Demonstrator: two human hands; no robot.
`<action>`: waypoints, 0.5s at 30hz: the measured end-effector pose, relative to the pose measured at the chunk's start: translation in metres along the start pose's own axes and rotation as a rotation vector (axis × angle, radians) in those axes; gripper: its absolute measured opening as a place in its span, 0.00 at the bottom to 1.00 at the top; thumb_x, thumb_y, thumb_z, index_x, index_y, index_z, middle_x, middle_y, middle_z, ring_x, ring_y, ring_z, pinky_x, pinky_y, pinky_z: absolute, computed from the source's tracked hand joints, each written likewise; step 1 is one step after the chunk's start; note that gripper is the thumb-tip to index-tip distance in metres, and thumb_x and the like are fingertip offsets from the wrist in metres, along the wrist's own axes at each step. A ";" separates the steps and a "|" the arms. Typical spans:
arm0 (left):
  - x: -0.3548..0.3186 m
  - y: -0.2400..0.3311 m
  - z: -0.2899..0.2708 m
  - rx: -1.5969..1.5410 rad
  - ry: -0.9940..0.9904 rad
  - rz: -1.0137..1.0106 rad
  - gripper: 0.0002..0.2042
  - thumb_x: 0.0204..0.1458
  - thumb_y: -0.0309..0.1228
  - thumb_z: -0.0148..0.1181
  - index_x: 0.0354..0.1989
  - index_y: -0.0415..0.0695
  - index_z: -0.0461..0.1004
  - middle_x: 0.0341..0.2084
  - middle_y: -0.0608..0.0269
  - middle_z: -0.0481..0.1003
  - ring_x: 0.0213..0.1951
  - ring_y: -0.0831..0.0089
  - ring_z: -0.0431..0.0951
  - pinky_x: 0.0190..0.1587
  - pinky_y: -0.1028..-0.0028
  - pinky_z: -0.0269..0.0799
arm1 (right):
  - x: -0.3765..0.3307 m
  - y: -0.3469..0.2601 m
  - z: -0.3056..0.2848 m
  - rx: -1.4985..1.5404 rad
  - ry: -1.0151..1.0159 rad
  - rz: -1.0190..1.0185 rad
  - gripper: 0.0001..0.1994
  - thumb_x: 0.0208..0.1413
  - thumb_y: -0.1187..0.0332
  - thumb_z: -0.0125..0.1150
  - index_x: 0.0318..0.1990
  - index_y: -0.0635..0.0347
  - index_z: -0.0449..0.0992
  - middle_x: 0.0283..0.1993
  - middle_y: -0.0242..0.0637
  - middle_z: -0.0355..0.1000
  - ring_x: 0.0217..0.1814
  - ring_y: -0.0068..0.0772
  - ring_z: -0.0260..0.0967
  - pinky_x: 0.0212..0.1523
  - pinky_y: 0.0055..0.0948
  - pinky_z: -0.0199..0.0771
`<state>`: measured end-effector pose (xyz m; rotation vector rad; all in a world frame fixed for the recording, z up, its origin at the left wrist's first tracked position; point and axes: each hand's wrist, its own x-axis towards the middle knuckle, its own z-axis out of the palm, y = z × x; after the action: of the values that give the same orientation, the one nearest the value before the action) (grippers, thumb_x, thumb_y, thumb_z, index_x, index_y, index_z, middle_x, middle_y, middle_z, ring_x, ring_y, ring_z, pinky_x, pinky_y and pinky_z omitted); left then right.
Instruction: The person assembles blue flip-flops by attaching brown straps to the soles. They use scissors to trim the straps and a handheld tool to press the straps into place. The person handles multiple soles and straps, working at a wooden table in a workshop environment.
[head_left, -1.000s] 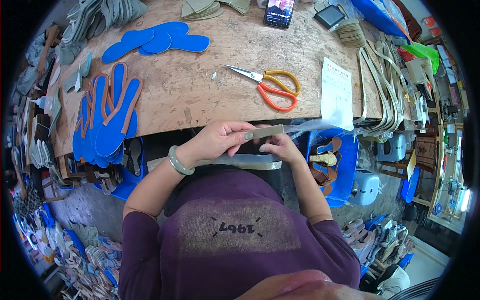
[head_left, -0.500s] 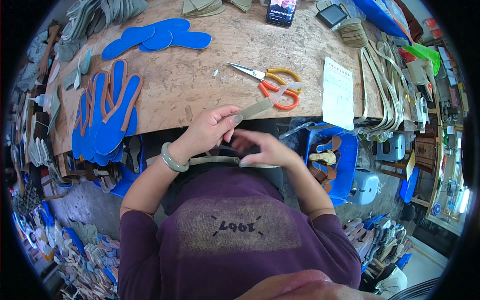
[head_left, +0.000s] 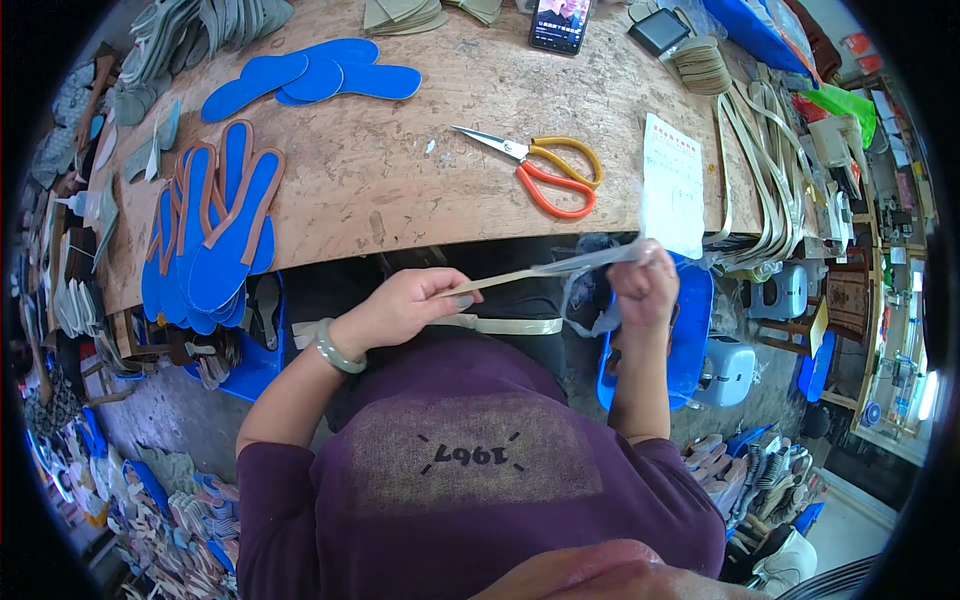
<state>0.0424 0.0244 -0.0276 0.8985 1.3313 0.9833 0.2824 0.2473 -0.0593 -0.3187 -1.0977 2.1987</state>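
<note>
A narrow beige strip [head_left: 500,281] is pinched at one end between the thumb and fingers of my left hand [head_left: 405,305]. From its other end a thin translucent film [head_left: 597,259] runs out to my right hand [head_left: 643,287], whose fingers are closed on it. Both hands are in front of the table's near edge, above my lap. Another pale strip [head_left: 518,326] lies across my lap, below the hands. Scissors [head_left: 516,151] with one orange and one yellow handle lie on the table beyond them, blades pointing left.
Blue insoles [head_left: 342,82] lie at the back of the wooden table [head_left: 380,170]; brown-edged ones [head_left: 222,268] overhang its left edge. A written sheet [head_left: 672,190] and hanging beige strips [head_left: 768,200] are to the right. A blue bin [head_left: 690,340] stands below my right hand.
My right hand has moved right and up from near the left hand, drawing the film out taut. My left hand has come down slightly, and the strip has tipped nearer to level.
</note>
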 end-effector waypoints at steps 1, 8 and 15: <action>-0.006 0.004 -0.005 0.077 0.019 0.018 0.10 0.57 0.31 0.54 0.42 0.39 0.74 0.32 0.68 0.76 0.36 0.83 0.72 0.41 0.80 0.68 | -0.004 -0.008 -0.014 0.003 0.078 -0.019 0.07 0.59 0.66 0.52 0.34 0.59 0.71 0.11 0.19 0.50 0.11 0.14 0.42 0.13 0.20 0.39; -0.047 0.033 -0.035 0.101 0.246 0.063 0.09 0.53 0.24 0.55 0.42 0.39 0.74 0.34 0.66 0.78 0.38 0.81 0.75 0.43 0.78 0.70 | -0.015 -0.047 -0.084 0.341 0.174 -0.378 0.09 0.64 0.66 0.46 0.37 0.58 0.72 0.13 0.21 0.46 0.12 0.14 0.40 0.14 0.19 0.42; -0.085 0.035 -0.054 0.392 0.601 0.243 0.13 0.52 0.19 0.49 0.45 0.36 0.75 0.38 0.60 0.79 0.39 0.76 0.77 0.44 0.78 0.70 | -0.035 -0.022 -0.191 0.490 0.451 -0.463 0.10 0.65 0.64 0.45 0.38 0.59 0.71 0.19 0.24 0.58 0.19 0.16 0.54 0.19 0.15 0.54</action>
<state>-0.0122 -0.0449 0.0321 1.1270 2.0054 1.2652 0.4101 0.3530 -0.1624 -0.2859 -0.3258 1.7801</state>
